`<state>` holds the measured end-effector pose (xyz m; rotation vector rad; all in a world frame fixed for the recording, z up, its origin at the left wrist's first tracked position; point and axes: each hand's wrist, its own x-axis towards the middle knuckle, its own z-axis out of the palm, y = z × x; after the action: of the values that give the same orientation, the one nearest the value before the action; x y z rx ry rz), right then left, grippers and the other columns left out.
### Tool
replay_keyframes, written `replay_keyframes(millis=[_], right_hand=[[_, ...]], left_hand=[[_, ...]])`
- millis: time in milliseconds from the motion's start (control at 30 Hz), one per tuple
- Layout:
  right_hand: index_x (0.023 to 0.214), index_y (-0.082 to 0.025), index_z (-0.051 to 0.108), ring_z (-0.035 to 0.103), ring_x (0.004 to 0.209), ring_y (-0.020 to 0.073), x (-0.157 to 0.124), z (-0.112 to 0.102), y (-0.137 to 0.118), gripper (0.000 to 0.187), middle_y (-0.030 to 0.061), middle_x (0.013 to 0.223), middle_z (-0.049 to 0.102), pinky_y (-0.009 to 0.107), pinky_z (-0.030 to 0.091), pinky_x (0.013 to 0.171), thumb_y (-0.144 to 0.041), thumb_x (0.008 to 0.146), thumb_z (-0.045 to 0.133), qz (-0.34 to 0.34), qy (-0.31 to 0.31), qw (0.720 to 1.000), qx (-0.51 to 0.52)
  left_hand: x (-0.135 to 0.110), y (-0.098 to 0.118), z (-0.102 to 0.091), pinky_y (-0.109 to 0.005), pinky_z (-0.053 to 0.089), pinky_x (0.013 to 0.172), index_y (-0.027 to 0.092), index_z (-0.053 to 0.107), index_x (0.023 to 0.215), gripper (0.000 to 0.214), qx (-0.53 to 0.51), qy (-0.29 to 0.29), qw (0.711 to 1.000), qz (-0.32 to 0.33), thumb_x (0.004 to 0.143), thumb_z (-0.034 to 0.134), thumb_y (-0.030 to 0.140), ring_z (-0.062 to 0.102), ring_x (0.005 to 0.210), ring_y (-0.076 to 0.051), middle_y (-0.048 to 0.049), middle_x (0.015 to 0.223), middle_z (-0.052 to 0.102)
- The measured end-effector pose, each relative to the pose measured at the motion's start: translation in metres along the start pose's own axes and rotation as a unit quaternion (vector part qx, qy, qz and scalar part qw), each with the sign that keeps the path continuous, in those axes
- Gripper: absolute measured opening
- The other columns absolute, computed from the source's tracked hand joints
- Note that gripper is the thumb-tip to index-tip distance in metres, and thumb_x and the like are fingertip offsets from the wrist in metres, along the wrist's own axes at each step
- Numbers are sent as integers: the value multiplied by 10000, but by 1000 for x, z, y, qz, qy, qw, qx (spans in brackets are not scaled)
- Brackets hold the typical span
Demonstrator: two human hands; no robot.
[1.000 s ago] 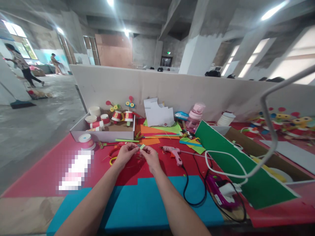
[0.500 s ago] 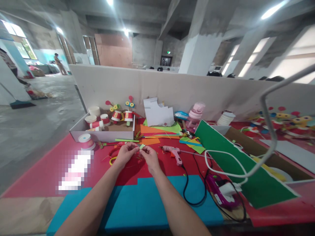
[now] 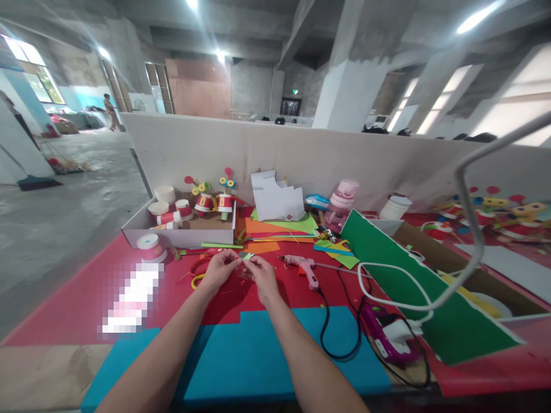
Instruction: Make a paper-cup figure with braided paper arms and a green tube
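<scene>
My left hand (image 3: 221, 268) and my right hand (image 3: 262, 272) meet above the red table covering, fingertips pinched around a small light-green strip (image 3: 248, 256), which looks like paper. Most of the strip hides behind the fingers. Under and beside my left hand lie scissors with a yellow and red handle (image 3: 197, 280), partly covered. To the right of my right hand rests a pink glue gun (image 3: 306, 268), its nozzle towards the hands. A green paper strip (image 3: 221, 245) lies just beyond my left hand.
A white box (image 3: 181, 237) at back left holds paper cups and cup figures. A paper cup (image 3: 151, 249) stands before it. Coloured paper (image 3: 340, 252) lies behind the glue gun. On the right are a green board (image 3: 422, 287), a purple power strip (image 3: 387, 338) and looping cables.
My fingertips have shifted slightly around the light-green strip, and a little more of it shows between them. A person in the far left background has moved a little to the right.
</scene>
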<state>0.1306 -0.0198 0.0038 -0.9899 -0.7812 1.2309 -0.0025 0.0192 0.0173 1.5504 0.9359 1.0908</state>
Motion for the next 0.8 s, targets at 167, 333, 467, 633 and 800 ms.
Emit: replay_keyframes(millis=[167,333,467,633,800], right_hand=[[695,-176,629,574,567,113,0,-1,0,310,-27,596,606,263,516,626,-425,584,778,7,-14,1000,0],[677,-172,619,568,568,117,1,-2,-1,295,-24,598,615,243,480,593,-412,591,767,-15,-12,999,-26],[680,-171,619,566,583,119,1,-1,-1,254,-30,603,611,236,463,595,-390,634,739,-51,-1,998,-38],[695,-171,632,561,596,117,0,-2,-3,227,-25,625,627,236,452,610,-373,656,729,-71,1,997,-37],[688,-171,640,552,567,116,-1,-3,-6,230,-28,589,620,234,442,578,-359,614,750,-22,-14,999,-36]], left_hand=[[1,1,-1,-229,360,568,159,576,698,246,12,3,1000,-3,720,689,376,486,566,-112,21,591,567],[1,2,-1,-227,368,573,156,575,709,264,-9,-6,1000,-7,714,698,390,493,567,-110,25,592,565],[-1,3,1,-223,371,575,159,570,738,267,-27,-10,999,-17,741,681,402,492,553,-105,33,573,556],[-3,6,3,-229,382,583,159,581,786,301,-45,-38,998,-31,762,653,450,513,569,-114,20,603,583],[0,3,0,-222,358,562,154,572,722,305,-12,-24,999,-24,726,691,434,493,543,-106,26,574,567]])
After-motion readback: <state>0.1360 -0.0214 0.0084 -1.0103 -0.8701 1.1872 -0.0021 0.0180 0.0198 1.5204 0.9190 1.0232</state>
